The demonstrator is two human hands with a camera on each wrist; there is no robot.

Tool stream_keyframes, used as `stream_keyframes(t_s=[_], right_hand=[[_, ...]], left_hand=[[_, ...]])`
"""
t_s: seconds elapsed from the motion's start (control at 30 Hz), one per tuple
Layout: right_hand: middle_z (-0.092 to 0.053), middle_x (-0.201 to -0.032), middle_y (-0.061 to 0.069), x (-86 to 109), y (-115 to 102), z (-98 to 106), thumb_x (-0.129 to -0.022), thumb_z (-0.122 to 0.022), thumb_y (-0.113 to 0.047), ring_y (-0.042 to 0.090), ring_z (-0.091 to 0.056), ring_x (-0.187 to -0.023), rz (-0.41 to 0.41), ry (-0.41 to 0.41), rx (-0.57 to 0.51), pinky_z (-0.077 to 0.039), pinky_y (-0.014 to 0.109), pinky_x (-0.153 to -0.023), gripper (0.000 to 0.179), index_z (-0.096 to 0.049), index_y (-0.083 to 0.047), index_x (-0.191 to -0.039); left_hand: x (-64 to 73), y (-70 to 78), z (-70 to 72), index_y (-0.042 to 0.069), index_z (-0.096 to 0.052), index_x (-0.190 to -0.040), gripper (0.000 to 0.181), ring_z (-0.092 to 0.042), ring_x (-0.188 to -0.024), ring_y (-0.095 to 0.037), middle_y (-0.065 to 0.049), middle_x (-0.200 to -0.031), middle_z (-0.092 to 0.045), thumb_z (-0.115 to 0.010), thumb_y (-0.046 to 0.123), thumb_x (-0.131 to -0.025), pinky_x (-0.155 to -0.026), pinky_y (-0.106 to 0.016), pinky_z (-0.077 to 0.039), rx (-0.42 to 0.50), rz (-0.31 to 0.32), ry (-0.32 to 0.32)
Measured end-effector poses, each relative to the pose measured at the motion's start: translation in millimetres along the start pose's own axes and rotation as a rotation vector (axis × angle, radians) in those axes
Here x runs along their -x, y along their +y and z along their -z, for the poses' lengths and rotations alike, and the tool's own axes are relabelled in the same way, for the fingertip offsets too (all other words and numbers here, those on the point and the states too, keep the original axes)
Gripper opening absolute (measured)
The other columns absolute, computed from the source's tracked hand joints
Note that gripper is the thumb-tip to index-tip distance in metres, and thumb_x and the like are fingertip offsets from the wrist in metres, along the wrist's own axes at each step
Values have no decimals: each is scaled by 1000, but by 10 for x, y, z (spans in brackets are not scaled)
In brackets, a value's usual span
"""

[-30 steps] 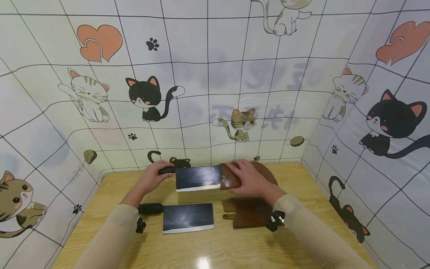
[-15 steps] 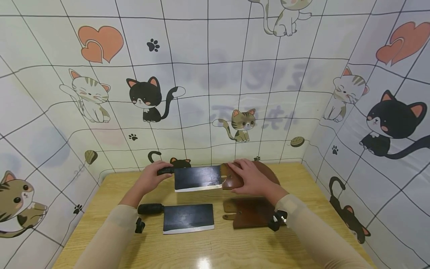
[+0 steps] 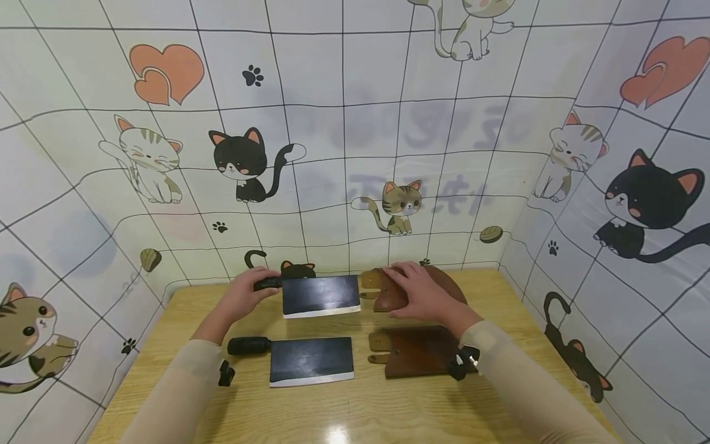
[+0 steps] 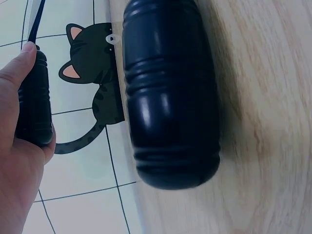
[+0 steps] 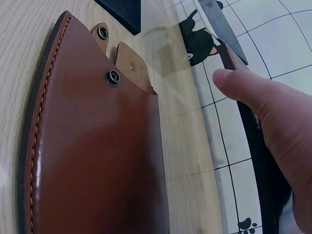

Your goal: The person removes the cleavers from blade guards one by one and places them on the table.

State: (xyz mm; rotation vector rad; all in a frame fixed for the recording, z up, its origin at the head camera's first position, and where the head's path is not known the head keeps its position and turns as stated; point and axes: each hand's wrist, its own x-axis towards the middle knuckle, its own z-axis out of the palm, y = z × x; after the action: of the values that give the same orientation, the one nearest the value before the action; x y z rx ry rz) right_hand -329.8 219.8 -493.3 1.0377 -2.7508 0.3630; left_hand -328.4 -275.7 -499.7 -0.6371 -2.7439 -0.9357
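My left hand grips the black handle of a cleaver, raised at the back of the table with its pale cutting edge down. Across from it, my right hand holds a brown leather sheath with a rounded far end. The blade's tip end sits right beside the sheath's mouth and tan strap tabs. A second cleaver lies nearer on the table, its ridged handle large in the left wrist view. To its right lies another brown sheath, with stitching and metal snaps in the right wrist view.
All of this is on or over a light wooden table. A cat-print sheet with a grid of lines rises behind the table and along both sides. Black devices are strapped at both wrists.
My left hand has moved left with the cleaver while my right hand has shifted right with the sheath. The blade's end has come out of the sheath's mouth. The lower cleaver and sheath stay put.
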Motion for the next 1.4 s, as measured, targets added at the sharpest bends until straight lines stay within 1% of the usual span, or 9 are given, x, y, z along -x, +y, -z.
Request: stream_keyframes(t_s=[0.23,0.47,0.6,0.77,0.9,1.07,1.2,1.27,1.4], right_hand=[[-45,-164,17,42,44,27,-82,-98,-52,41,-39,-152,-28,-4,-18,-35,66,-122,114,-40,-15,-173],[-47,-162,16,71,118,-6,-80,-98,-56,40,-41,-151,-31,-24,-11,-36,65,-122,116,-41,-16,-173],[-47,-163,16,85,149,-21,-80,-99,-56,40,-41,-151,-34,-38,-13,-35,66,-122,117,-40,-15,-173],[-47,-163,19,94,168,-21,-79,-102,-47,44,-40,-151,-44,-40,-62,-33,70,-122,115,-42,-13,-172],[-46,-166,18,91,190,-43,-79,-103,-45,45,-39,-153,-57,-60,-87,-32,71,-122,114,-43,-14,-171],[-46,-168,18,75,235,-91,-77,-104,-43,47,-37,-156,-64,-74,-122,-28,73,-123,114,-45,-12,-170],[-43,-171,18,56,274,-149,-79,-102,-47,46,-35,-158,-80,-102,-126,-27,72,-124,115,-43,-15,-172],[-42,-172,18,46,285,-178,-79,-101,-50,46,-34,-159,-87,-117,-118,-27,72,-124,116,-41,-16,-172],[-43,-171,17,28,296,-218,-79,-101,-53,47,-35,-158,-95,-131,-115,-28,73,-124,117,-42,-14,-172]], left_hand=[[26,-55,29,8,-73,-143,41,-64,-132,-40,-11,-136,-70,-82,16,-103,-110,-65,-49,6,7,-4],[41,-115,38,8,-74,-142,41,-63,-133,-41,-11,-138,-70,-82,18,-104,-109,-65,-49,1,17,-14],[55,-141,43,7,-74,-142,41,-63,-133,-42,-13,-136,-70,-82,18,-103,-110,-66,-48,-1,27,-15],[76,-230,25,6,-73,-142,41,-63,-132,-44,-15,-135,-71,-81,20,-104,-110,-67,-48,-20,49,-16],[91,-307,10,5,-73,-142,41,-63,-133,-46,-16,-136,-71,-81,19,-104,-111,-68,-47,-20,77,-27],[96,-374,-20,6,-73,-143,42,-58,-139,-48,-19,-143,-68,-80,21,-105,-113,-69,-45,-17,101,-51],[100,-430,-57,4,-73,-141,42,-54,-143,-52,-26,-151,-62,-81,20,-104,-113,-69,-44,-13,117,-50],[102,-457,-73,2,-73,-141,42,-55,-142,-52,-27,-151,-62,-82,18,-103,-112,-68,-46,-8,121,-45],[100,-494,-100,1,-74,-139,42,-62,-133,-49,-26,-145,-65,-84,17,-101,-107,-64,-51,-9,112,-35]])
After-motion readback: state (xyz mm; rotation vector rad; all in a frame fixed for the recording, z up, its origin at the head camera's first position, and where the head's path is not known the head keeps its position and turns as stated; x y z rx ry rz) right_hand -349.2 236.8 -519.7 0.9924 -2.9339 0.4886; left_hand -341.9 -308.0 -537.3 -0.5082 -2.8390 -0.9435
